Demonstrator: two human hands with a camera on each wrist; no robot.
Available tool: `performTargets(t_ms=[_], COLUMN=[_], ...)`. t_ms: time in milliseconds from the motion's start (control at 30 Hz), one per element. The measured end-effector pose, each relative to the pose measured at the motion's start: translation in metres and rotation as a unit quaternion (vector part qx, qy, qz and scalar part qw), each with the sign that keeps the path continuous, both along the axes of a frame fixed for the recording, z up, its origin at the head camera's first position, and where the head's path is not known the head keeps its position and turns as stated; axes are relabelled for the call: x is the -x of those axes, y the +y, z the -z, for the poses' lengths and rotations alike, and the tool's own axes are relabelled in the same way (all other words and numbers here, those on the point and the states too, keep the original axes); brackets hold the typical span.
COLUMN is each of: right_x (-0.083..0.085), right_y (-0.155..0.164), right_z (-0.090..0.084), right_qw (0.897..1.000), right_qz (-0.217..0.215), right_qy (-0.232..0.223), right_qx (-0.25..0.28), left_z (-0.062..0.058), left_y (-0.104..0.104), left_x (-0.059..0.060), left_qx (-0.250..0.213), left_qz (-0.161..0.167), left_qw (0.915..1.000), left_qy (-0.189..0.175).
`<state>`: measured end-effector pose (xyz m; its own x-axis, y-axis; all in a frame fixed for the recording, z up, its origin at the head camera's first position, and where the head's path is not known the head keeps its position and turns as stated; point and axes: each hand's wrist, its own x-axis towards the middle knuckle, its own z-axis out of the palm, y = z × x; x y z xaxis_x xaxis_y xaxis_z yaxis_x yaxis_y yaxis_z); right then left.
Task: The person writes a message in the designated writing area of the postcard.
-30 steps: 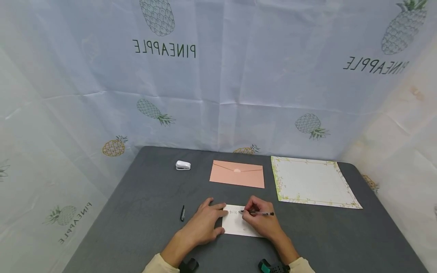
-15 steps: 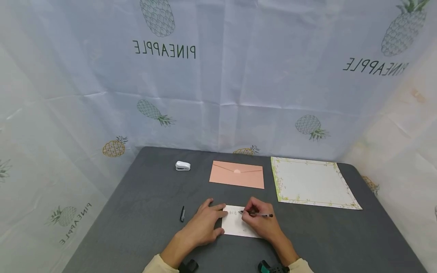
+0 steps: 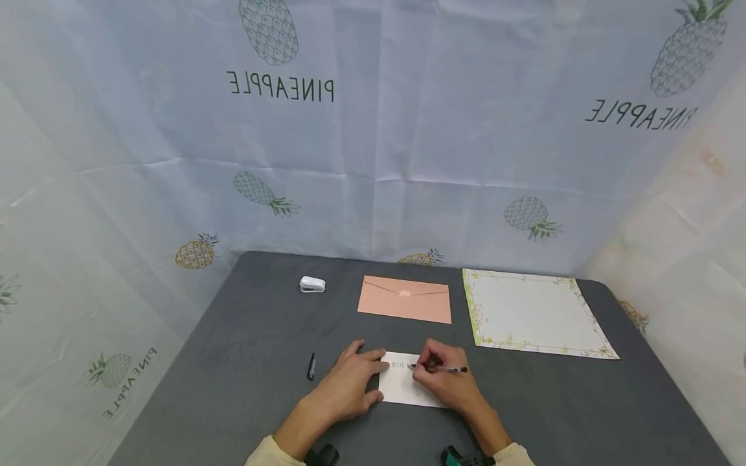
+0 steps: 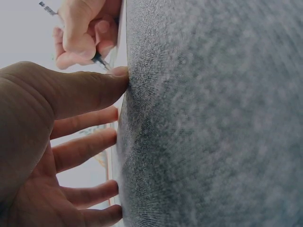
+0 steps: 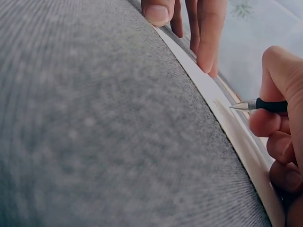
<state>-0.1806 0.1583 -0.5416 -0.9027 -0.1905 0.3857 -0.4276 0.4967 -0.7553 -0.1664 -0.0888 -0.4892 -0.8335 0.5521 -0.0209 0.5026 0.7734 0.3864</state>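
A small white card (image 3: pixel 402 387) with a short line of handwriting near its top lies on the dark table. My right hand (image 3: pixel 449 375) pinches a pen (image 3: pixel 447 369) with a dark grip and clear barrel, its tip at the writing. In the right wrist view the metal tip of the pen (image 5: pixel 244 105) points down at the card (image 5: pixel 203 85). My left hand (image 3: pixel 350 382) rests with spread fingers on the card's left edge, thumb at the lower corner. The left wrist view shows this thumb (image 4: pixel 90 90) and the fingers touching down.
A black pen cap (image 3: pixel 311 367) lies left of my left hand. Farther back are a white stapler (image 3: pixel 312 285), a pink envelope (image 3: pixel 404 299) and a large sheet with a floral border (image 3: pixel 533 310). A pineapple-print curtain (image 3: pixel 373 129) hangs behind the table (image 3: pixel 256 343).
The pen tip shifts slightly along the card with small strokes, and the handwriting has grown a little. My left hand stays in place on the card.
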Motion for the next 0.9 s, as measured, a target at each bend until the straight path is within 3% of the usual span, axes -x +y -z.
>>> performTargets(t_ms=[900], right_x=[-0.0003], right_y=[0.0016], right_z=[0.001], right_qw=[1.0], right_qz=[-0.003], right_qy=[-0.011], right_qx=[0.003], left_z=[0.0001], left_y=[0.001], left_x=[-0.0019], left_qx=[0.004], left_qz=[-0.001], left_qw=[1.0], left_qy=[0.006])
